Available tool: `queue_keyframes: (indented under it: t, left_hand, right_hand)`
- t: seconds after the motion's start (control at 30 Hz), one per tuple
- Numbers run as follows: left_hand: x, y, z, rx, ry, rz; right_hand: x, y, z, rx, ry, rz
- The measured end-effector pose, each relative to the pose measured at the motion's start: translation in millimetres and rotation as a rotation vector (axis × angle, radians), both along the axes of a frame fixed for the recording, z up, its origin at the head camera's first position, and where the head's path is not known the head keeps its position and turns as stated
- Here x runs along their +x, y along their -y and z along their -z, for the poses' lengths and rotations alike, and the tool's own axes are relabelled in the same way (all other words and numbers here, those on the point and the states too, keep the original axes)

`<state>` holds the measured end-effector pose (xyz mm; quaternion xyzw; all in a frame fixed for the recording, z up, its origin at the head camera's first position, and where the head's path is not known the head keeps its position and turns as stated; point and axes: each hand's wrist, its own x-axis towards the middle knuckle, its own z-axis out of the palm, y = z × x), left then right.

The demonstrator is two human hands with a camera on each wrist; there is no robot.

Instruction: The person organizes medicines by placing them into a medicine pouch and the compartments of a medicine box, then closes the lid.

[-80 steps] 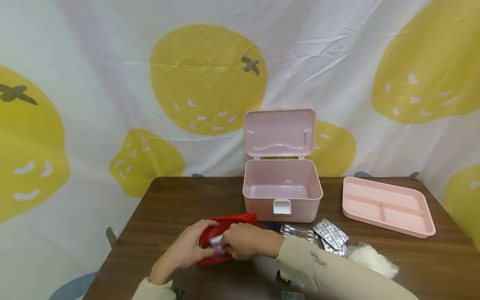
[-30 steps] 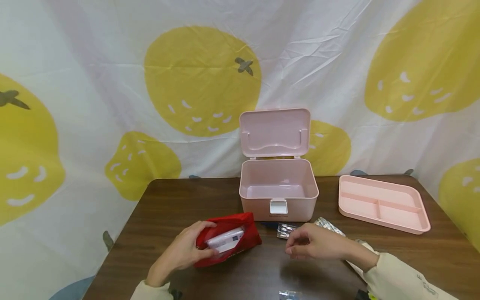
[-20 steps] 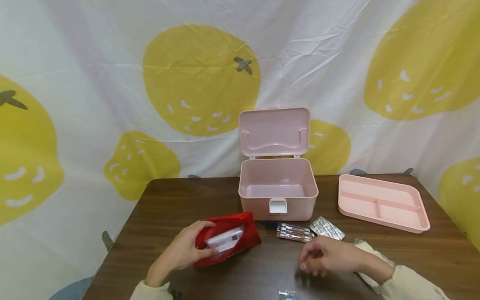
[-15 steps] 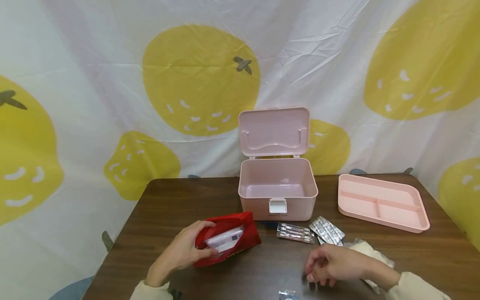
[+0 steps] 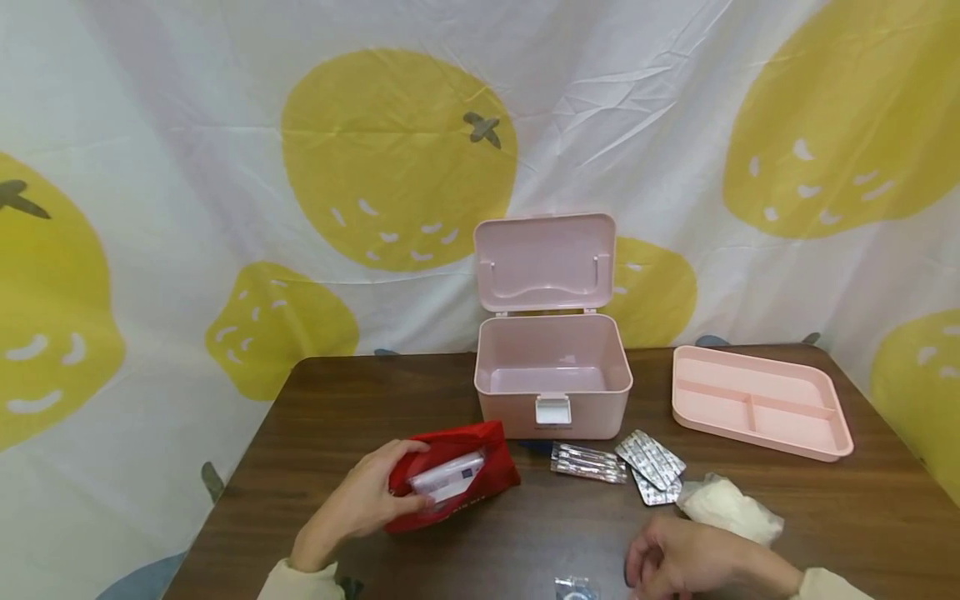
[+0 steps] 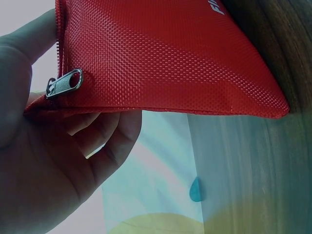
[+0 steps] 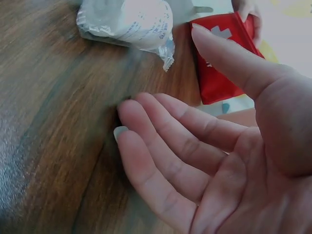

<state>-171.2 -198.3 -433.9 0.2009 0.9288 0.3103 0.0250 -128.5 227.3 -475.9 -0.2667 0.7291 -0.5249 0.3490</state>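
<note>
My left hand (image 5: 358, 502) holds a red zipped first-aid pouch (image 5: 495, 477) by its left side, thumb at the mouth and fingers behind. The pouch gapes, and a white packet with print in clear plastic (image 5: 447, 477) shows inside. A metal zipper pull (image 6: 65, 86) hangs at the corner in the left wrist view. My right hand (image 5: 686, 554) is low over the near right of the table, its fingers loosely bent around nothing. Beyond its fingertips in the right wrist view lies a white roll in clear wrapping (image 7: 141, 22); the pouch's white cross is visible farther off.
A pink box (image 5: 555, 417) stands at the back with its lid up. A pink divided tray (image 5: 787, 446) lies right of it. In front are wrapped swab-like sticks (image 5: 588, 463), silver blister packs (image 5: 652, 462) and a bagged cream-white bundle (image 5: 729, 507).
My right hand has come out of the pouch and moved right and toward the near edge, uncovering the blister packs and the bagged bundle. The left hand has kept its hold on the pouch.
</note>
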Motion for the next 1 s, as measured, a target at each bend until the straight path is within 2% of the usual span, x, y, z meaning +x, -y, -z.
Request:
queue_keyframes:
  t: [0.07, 0.2, 0.53, 0.83, 1.0]
  left_hand:
    - [-0.4, 0.2, 0.2, -0.002, 0.006, -0.004]
    - [-0.9, 0.5, 1.0, -0.001, -0.001, -0.001]
    - [-0.2, 1.0, 0.8, -0.004, -0.015, 0.000]
    - [0.0, 1.3, -0.7, 0.000, 0.004, 0.002]
    - [-0.1, 1.0, -0.7, 0.002, 0.011, -0.001]
  right_hand:
    - [0.1, 0.6, 0.0, 0.003, -0.021, -0.025]
    - [2.2, 3.2, -0.5, 0.075, -0.101, -0.042]
    - [15.4, 6.7, -3.4, 0.273, -0.277, 0.044]
    - [17.7, 5.0, -3.9, 0.320, -0.261, 0.058]
    - [12.6, 5.9, -2.8, 0.269, -0.241, 0.013]
